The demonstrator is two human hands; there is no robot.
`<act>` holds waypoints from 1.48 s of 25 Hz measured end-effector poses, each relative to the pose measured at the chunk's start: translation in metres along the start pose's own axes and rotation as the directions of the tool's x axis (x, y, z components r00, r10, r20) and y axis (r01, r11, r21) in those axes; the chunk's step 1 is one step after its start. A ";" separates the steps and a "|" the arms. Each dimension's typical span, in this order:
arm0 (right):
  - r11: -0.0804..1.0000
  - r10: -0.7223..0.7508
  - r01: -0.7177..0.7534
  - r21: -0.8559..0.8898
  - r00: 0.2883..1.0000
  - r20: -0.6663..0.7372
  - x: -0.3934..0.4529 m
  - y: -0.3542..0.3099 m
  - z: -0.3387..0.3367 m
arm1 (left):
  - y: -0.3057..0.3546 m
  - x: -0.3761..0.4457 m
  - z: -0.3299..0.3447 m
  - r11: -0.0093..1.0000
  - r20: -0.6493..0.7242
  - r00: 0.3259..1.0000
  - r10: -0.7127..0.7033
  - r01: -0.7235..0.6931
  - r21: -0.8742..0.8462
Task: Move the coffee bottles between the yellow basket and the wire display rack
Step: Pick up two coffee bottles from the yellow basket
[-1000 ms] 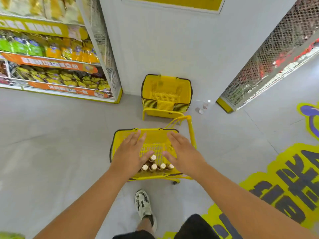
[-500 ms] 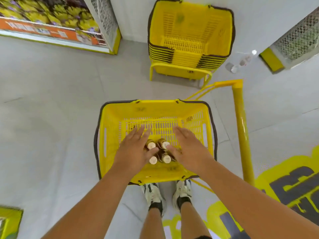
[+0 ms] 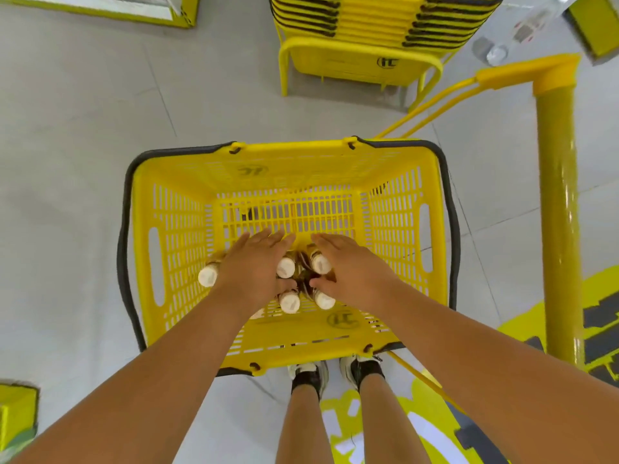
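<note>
The yellow basket (image 3: pixel 174 249) sits on the floor right in front of me, seen from above. Several brown coffee bottles with white caps (image 3: pixel 285 267) stand upright in a cluster at its near middle, and one bottle (image 3: pixel 207 275) stands apart to the left. My left hand (image 3: pixel 254 266) reaches down inside the basket with straight fingers, between that lone bottle and the cluster. With fingers also straight, my right hand (image 3: pixel 351 269) lies against the cluster's right side, its thumb touching the bottles. Neither hand has curled round a bottle. The wire display rack is out of view.
A stack of empty yellow baskets (image 3: pixel 368 25) stands on a stand ahead. A yellow trolley handle post (image 3: pixel 556 212) rises at the right of the basket. A clear bottle (image 3: pixel 495 53) lies on the grey floor at top right. My feet (image 3: pixel 335 373) stand behind the basket.
The view has tipped down and drawn closer to the basket. Both hands have sunk lower into it, from above the caps to either side of the bottle cluster.
</note>
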State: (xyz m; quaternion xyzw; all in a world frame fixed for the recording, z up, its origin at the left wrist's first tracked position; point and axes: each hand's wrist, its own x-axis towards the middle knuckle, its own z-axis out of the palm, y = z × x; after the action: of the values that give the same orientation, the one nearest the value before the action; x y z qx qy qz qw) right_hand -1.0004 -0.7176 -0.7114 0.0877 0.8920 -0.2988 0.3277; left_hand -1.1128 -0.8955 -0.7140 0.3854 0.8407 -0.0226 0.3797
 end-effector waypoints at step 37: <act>0.521 0.428 0.255 0.815 0.748 -0.507 -0.171 -0.121 -0.197 | 0.094 -0.174 -0.242 0.360 -0.376 0.844 -0.383 -0.239 -0.902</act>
State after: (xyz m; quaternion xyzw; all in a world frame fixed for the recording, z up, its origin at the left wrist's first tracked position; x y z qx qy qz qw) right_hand -1.0165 -0.6919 -0.4256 0.3824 0.6770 -0.6240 -0.0776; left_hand -1.1289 -0.8592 -0.4041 0.0527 0.7886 0.5451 0.2796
